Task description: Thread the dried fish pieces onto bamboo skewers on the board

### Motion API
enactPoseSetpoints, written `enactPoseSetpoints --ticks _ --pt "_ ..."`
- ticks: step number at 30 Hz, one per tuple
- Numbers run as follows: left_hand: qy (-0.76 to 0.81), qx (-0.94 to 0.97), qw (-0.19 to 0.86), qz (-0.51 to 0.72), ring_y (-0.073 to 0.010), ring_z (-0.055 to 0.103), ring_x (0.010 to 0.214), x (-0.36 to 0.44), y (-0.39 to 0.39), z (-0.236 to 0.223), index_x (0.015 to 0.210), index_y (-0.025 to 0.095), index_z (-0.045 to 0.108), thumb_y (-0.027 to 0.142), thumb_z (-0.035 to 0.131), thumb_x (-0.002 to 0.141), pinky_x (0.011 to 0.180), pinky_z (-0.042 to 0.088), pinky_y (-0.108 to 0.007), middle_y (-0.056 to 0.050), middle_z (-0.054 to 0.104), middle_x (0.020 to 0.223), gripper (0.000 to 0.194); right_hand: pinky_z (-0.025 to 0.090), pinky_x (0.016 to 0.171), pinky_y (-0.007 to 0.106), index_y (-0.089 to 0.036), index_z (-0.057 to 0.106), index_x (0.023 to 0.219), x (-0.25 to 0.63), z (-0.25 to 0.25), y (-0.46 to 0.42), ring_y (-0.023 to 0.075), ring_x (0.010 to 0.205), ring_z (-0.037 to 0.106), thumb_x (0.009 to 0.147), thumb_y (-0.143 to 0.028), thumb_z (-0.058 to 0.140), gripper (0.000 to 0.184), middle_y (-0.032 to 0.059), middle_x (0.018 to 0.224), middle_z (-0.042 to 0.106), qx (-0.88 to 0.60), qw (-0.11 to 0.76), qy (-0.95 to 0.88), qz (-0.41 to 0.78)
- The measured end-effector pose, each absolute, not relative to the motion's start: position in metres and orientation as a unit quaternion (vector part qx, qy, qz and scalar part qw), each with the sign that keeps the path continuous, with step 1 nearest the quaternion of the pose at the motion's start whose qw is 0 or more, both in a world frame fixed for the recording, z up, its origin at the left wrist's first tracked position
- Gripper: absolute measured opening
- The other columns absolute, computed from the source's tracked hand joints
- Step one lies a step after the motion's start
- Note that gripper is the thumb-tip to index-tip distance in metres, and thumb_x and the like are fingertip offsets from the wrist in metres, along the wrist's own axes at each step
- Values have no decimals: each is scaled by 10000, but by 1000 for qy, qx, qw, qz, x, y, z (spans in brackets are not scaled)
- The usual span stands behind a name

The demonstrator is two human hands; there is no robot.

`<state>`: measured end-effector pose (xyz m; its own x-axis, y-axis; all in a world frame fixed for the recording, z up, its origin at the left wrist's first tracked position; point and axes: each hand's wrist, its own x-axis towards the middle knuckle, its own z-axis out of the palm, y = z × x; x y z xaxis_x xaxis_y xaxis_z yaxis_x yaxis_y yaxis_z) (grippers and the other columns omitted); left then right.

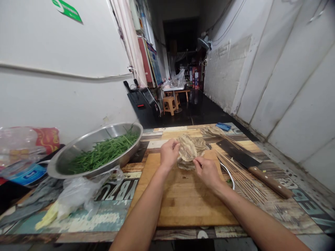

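Note:
A thin, wrinkled tan sheet of food (187, 148), roughly round, is held up over the far part of a wooden cutting board (183, 195). My left hand (169, 153) pinches its left edge. With thumb and fingers, my right hand (208, 171) grips its lower right edge. More such sheets (201, 144) lie in a pile just behind it, partly hidden. To the right are several thin wooden skewers (242, 177) and a cleaver (238, 153) with a brown handle. A white curved rim (228, 172) shows beside the board.
A steel basin (59, 169) of cut green stalks (104, 151) stands at left. Near it lie a clear plastic bag (81, 191), a grey cloth (39, 198) and plastic packaging (23, 146). Skewered tan pieces (213, 131) and a blue object (223, 126) are at the far edge.

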<state>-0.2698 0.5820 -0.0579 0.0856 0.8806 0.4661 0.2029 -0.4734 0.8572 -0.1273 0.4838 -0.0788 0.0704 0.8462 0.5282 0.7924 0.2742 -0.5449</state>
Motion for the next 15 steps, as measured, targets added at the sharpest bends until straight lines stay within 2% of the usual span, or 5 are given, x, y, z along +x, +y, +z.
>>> enactPoseSetpoints --ticks 8,15 --pt "434 713 240 496 -142 572 632 -270 586 -65 685 182 597 212 551 752 621 411 -234 -3 623 651 87 318 538 228 -162 583 618 -128 -77 483 130 517 511 861 -224 408 305 44 573 606 -610 411 -676 54" --pt "443 730 216 474 -141 580 631 -269 587 -68 702 178 593 230 537 766 614 427 -241 -4 628 661 99 298 526 233 -159 575 604 -125 -77 485 127 495 478 847 -230 415 299 43 549 581 -615 402 -676 52"
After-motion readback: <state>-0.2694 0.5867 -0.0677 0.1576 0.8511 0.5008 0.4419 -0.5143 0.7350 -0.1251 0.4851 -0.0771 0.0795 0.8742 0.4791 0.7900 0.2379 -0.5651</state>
